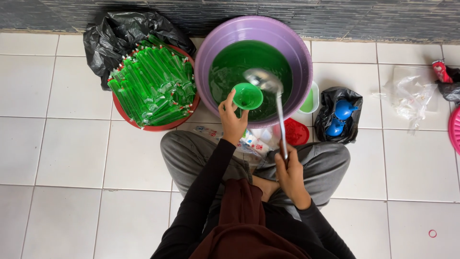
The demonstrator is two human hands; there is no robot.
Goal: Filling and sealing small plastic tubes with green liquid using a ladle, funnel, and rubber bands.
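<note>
seated cross-legged on the tiled floor (pixel 62 144). left hand (pixel 233 122) closed around a small green funnel (pixel 247 95), held at the near rim of the purple basin (pixel 211 43). right hand (pixel 289 173) gripping a steel ladle (pixel 265 80), bowl raised beside the funnel. red tray (pixel 158 127) already heaped with filled green tubes (pixel 153 84); green liquid (pixel 239 60) plentiful, so probably much left to fill.

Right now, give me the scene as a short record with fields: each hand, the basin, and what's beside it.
left hand: grip on green funnel, held over the basin
right hand: grip on metal ladle, bowl above the liquid
purple basin: holds green liquid
red tray: left of basin, piled with filled green tubes
floor: white tiles
</note>
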